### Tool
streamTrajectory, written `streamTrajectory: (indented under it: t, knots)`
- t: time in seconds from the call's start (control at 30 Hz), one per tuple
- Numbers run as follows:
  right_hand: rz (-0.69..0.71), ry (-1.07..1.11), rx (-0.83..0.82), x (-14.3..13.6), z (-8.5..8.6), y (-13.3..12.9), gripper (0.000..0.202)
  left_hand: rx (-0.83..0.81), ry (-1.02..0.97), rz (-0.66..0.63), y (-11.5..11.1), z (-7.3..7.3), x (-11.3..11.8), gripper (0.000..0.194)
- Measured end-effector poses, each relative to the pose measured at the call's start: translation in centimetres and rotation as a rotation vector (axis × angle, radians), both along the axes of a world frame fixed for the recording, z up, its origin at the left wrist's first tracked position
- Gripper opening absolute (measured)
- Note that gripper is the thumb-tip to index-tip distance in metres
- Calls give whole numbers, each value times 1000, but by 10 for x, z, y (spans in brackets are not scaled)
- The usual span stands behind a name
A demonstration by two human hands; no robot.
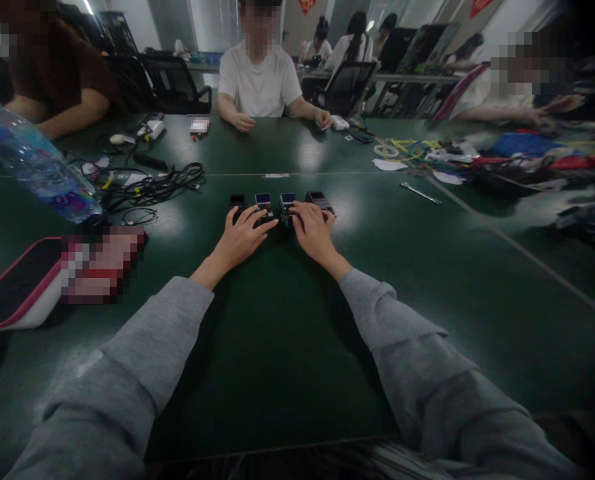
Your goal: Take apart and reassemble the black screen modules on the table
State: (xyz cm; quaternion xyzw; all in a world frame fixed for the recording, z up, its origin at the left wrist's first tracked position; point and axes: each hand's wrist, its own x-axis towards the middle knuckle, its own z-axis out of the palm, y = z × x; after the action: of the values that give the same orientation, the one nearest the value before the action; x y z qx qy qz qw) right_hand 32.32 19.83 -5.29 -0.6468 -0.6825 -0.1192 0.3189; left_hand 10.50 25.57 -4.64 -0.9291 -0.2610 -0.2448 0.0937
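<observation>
Small electronic devices with little screens stand side by side in a row in the middle of the green table. My left hand [240, 233] lies over a black device [236, 199] and a circuit board with a small screen [263, 199], its fingers spread. My right hand [316, 230] rests over a second circuit board with a screen [288, 198] and a dark grey boxed device [319, 197], with fingers stretched out. The fingers hide the lower parts of all the devices. Neither hand is closed around one.
At left are a water bottle [42, 160], a tangle of black cables [162, 183] and a pink-rimmed case [22, 280]. A wrench [421, 193] and piled coloured wires [477, 153] lie at right. Across the green table [277, 353] sits a person in a white shirt [258, 80].
</observation>
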Motion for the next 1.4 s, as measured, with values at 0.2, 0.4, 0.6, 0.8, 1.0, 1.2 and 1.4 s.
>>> streamTrajectory:
  t: [0.2, 0.4, 0.6, 0.8, 1.0, 1.2, 1.4]
  knots:
    - [-23, -33, -31, 0, 0, 0, 33, 4, -9, 29, -2, 2, -1, 43]
    - [-18, -17, -32, 0, 1, 0, 32, -11, -7, 68, -4, 5, -1, 41]
    - [-19, -24, -43, -1, 3, -2, 33, -43, -4, 81, -6, 8, -1, 41]
    - [-9, 12, -39, -2, 4, -3, 34, -90, -57, 99, -7, 8, 0, 44]
    - [-11, 11, -32, -1, 3, -2, 32, -97, -130, 165, -5, 6, -1, 48]
    - [6, 38, -26, -1, 3, -2, 31, -106, -137, 166, -2, 1, 0, 48]
    - [14, 27, -42, -1, 5, -3, 33, -105, -124, 151, 2, -4, 0, 55]
